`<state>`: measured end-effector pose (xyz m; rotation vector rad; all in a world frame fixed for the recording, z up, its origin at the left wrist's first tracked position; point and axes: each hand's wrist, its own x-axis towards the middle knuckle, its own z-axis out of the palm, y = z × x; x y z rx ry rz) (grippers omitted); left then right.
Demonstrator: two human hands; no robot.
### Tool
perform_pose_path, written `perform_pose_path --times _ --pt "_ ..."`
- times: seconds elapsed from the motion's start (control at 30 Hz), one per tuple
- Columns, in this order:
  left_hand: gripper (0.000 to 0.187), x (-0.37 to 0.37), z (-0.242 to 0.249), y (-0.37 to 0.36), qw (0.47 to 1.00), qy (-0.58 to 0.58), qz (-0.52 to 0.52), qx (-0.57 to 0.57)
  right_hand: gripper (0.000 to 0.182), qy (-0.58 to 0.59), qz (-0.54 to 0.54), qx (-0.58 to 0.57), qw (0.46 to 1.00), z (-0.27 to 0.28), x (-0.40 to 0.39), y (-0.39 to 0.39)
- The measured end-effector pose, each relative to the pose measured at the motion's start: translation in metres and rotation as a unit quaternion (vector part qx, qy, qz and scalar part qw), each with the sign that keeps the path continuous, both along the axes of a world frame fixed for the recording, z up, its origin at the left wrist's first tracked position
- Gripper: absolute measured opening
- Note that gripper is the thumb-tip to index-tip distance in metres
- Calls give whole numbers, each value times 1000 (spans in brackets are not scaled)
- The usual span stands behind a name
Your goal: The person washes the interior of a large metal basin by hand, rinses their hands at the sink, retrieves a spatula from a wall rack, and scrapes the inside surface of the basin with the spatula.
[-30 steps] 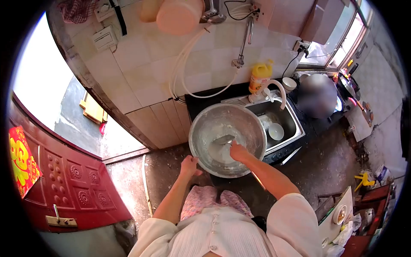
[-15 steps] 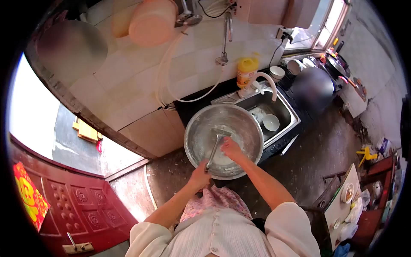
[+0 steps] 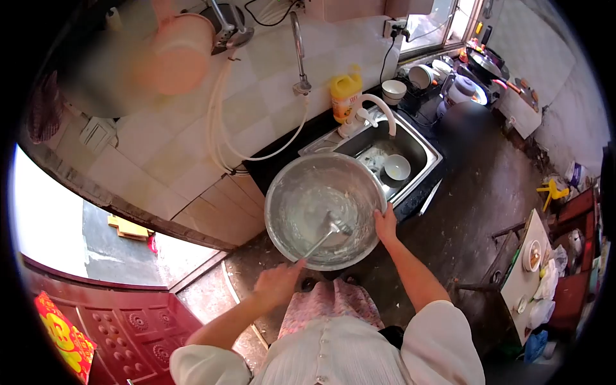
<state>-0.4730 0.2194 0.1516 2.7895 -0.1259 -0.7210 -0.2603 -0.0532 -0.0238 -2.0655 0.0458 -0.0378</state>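
A large metal basin (image 3: 282, 192) with whitish residue smeared over its inside stands in front of me, beside the sink. My left hand (image 3: 279, 282), at the near left of the basin, is closed round the handle of a metal spatula (image 3: 321, 240). The spatula's head rests in the whitish stuff near the basin's bottom. On the basin's right rim, my right hand (image 3: 385, 224) is closed, gripping the edge.
A metal sink (image 3: 420, 138) holds a white bowl (image 3: 397, 167), with a pale tap (image 3: 385, 110) above. A yellow jug (image 3: 346, 93) stands behind. To the right is a small table (image 3: 521, 282) with bowls; at left, a red door (image 3: 115, 321).
My right hand has moved from inside the basin to its right rim. The spatula's head has swung nearer to me, and my left hand has shifted left and down.
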Motion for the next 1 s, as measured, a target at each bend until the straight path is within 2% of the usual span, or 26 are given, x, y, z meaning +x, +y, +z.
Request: perform_pose_path --times 0.1,0.2,0.23,0.33,0.43,0.53,0.57,0.63,0.73,0.83,0.93,1.0 --pt "53 -9 40 26 994 81 -11 66 36 6 -30 -6 999 7 -2 6" --pt "54 -8 41 32 994 60 -6 93 38 -4 -19 -10 1000 19 -10 8" --pt "54 -2 36 28 995 47 -29 85 38 -12 -18 -21 1000 22 -11 8" --pt "57 14 -5 6 993 -91 -49 61 37 -45 -12 -33 998 23 -11 7" --pt "58 35 -30 -18 994 -95 0 61 35 -64 -13 -46 997 17 -8 5" --pt "57 37 -38 -25 994 -89 15 59 32 -42 -29 -43 998 30 -9 10" --pt "57 34 -36 -20 995 -86 -10 51 32 -28 -37 -39 998 35 -10 10" --pt "56 23 -18 -2 994 -80 -61 34 32 -31 -35 -29 998 26 -7 8" --pt "53 16 44 11 986 35 -90 137 33 -40 -37 -28 998 18 -4 6" --pt "46 3 57 33 981 -10 -104 165 34 -8 -59 -7 998 5 0 7" --pt "37 5 59 55 986 -15 -97 138 34 1 -52 20 998 2 0 5" --pt "40 8 62 72 997 81 -1 9 33 7 -44 53 998 6 -3 4"
